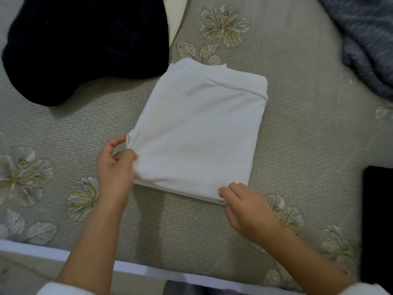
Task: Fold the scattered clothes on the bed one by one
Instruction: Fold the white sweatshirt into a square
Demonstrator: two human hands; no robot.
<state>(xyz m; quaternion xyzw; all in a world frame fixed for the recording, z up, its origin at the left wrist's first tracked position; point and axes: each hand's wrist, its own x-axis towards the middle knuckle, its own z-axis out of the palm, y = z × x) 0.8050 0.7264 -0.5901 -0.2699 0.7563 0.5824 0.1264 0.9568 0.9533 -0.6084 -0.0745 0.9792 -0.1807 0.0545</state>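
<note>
Obs.: white garment [202,133] lies mid-bed [297,124], already reduced to a compact, layered rectangle, skewed so its long axis runs roughly 1 to 7 o'clock. Far edge shows a slight ridge. Stacked edges are visible along the near side.

Left hand [116,167]: grip pinches the garment's 8 o'clock corner, thumb above and fingers closing on a small bunch of fabric.
Right hand [246,207]: grip pinches the 5 o'clock corner, fingertips on top of the layers. Thumb position is not clear from here.

Surroundings: dark garment [85,45] in a heap at 10 o'clock, just beside the white one, apparently not touching. Grey knit [365,43] at 2 o'clock, well apart, unfolded. Black item [377,220] at 4 o'clock by the bed edge, cannot tell what it is. Pale cloth [174,15] at 12 o'clock, half under the dark heap.

Judgement: step in hand is finishing the white piece, either squaring up or taking one last fold. Both near corners are held, so the next move calls for lifting them together and evenly, keeping the layers aligned. It then goes flat or aside before the dark heap or the knit is taken up. Risk: the bunched left corner may drag the layers askew.
</note>
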